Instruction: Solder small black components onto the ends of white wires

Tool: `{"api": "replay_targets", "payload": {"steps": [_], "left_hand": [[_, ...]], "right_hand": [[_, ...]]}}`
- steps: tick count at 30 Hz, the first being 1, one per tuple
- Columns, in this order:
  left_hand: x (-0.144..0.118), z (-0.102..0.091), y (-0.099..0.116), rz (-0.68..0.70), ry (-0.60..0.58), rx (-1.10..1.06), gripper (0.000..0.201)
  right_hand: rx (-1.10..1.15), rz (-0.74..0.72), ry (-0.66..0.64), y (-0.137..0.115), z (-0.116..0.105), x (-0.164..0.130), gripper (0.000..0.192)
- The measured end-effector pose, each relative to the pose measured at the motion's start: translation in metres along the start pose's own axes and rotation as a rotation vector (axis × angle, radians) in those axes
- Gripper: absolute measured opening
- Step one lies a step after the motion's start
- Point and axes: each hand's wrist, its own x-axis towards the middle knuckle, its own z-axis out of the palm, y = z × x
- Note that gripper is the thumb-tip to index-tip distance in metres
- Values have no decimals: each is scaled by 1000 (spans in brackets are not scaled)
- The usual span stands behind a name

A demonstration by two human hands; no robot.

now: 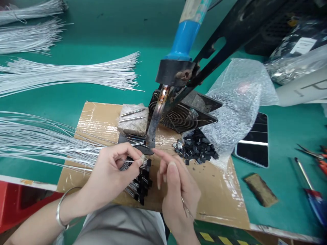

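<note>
My left hand [112, 173] is closed in a pinch on the end of a thin white cable, just below the soldering iron's tip. What sits at the cable's very end is too small to make out. Under that hand lies a stack of cables with black connectors [143, 185] on their ends. My right hand [178, 190] has its index finger stretched towards the iron tip, while its other fingers curl around a thin metallic wire [187, 208] that shows below the palm. Between and above both hands, the soldering iron [160, 105] points down, held in a black clamp [173, 72].
Loose small black connectors [198, 146] are heaped on the cardboard [214, 194]. Behind stand a fan [178, 117] and a wrapped block [133, 124] bearing two metal rods. White cable bundles [68, 75] lie left; bubble wrap [235, 95], a phone [252, 141] and a screwdriver [310, 190] lie right.
</note>
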Motion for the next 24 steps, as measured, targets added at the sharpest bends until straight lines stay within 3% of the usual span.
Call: {"api": "replay_targets", "payload": {"steps": [5,7,11,15,24], "left_hand": [[4,0,2,-18,11,38,11],[5,0,3,-14,21,37,11],[8,1,4,-3,45,42,11],[11,1,4,5,70,81,12],[13,1,9,-15,84,82,12]], "right_hand": [[-56,19,7,-4,-4,-2,32],[-95,4,3,-5,-6,-1,22],[-183,-90,-30,-2,-10,5,23],[-114,-194,-28,-1,-9,8,19],[-22,-119,51,-10,2,6,19]]}}
